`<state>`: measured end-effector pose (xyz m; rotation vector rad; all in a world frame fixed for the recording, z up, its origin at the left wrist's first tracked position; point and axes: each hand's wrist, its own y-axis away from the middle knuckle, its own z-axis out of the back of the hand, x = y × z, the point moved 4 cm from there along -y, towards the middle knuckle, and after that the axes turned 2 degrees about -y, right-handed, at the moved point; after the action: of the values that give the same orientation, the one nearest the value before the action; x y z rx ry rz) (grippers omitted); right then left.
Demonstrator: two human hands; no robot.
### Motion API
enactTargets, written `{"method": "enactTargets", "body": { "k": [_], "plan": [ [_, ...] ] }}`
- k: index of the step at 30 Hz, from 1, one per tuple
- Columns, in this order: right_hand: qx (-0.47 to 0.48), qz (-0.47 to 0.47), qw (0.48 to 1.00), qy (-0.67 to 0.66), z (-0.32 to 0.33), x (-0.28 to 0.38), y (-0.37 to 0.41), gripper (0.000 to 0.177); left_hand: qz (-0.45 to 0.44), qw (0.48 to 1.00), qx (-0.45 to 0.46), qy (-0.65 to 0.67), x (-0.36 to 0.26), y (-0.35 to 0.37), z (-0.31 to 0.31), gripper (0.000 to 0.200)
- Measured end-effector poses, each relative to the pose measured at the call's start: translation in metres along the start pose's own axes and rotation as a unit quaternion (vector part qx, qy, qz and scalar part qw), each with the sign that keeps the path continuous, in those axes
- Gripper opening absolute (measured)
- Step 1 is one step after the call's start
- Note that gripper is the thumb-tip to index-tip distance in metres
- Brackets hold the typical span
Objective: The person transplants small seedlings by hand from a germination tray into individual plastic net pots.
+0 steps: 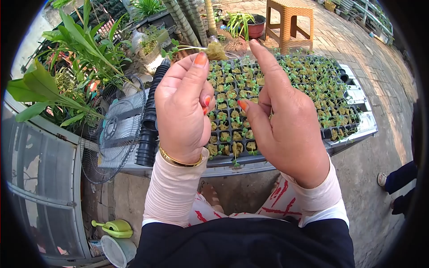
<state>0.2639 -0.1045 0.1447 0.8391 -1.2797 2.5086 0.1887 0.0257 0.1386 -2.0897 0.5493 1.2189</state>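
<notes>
My left hand (184,105) is closed in a pinch on a small seedling, held up above the table. Its growing plug (217,52), brownish yellow and spongy, points to the right, while the pale stem and leaves point left. My right hand (288,120) is raised opposite, its index finger stretched out and its thumb apart, with nothing visible in it. Under both hands lie black seedling trays (223,156), their cells filled with similar plugs and green sprouts. Left of the trays are stacked black net pots (149,123), lying on their side.
A wire fan guard (109,163) leans by the table's left end near leafy plants (78,42). On the floor are a green watering can (117,228) and a bucket (118,251). A woven-look stool (290,10) stands behind. Another person's leg (401,178) shows at right.
</notes>
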Motion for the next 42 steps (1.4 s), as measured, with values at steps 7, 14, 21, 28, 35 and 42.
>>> {"method": "enactTargets", "body": {
  "k": [7, 14, 21, 28, 35, 42],
  "plan": [
    [-0.001, 0.024, 0.999, -0.023, -0.012, 0.0, -0.002, 0.058, 0.003, 1.0, -0.017, -0.004, -0.003, 0.003, 0.014, 0.014],
    [0.025, -0.09, 0.958, -0.272, -0.024, -0.003, -0.002, 0.058, 0.042, 0.998, 0.032, -0.037, -0.007, 0.035, 0.029, 0.019],
    [0.051, 0.008, 0.983, -0.177, -0.038, 0.008, 0.003, 0.065, 0.016, 1.0, -0.009, -0.017, -0.008, 0.047, 0.053, 0.024],
    [0.036, 0.0, 0.98, -0.198, -0.049, 0.008, 0.003, 0.062, 0.024, 1.0, 0.011, 0.006, -0.003, 0.047, 0.058, 0.022],
    [0.058, -0.042, 0.963, -0.26, -0.052, 0.006, 0.002, 0.048, 0.032, 0.999, 0.003, 0.002, -0.007, 0.05, 0.053, 0.022],
    [0.075, -0.141, 0.927, -0.339, -0.053, -0.003, 0.001, 0.032, 0.0, 0.985, 0.027, -0.17, -0.026, 0.044, 0.07, 0.028]
  ]
}}
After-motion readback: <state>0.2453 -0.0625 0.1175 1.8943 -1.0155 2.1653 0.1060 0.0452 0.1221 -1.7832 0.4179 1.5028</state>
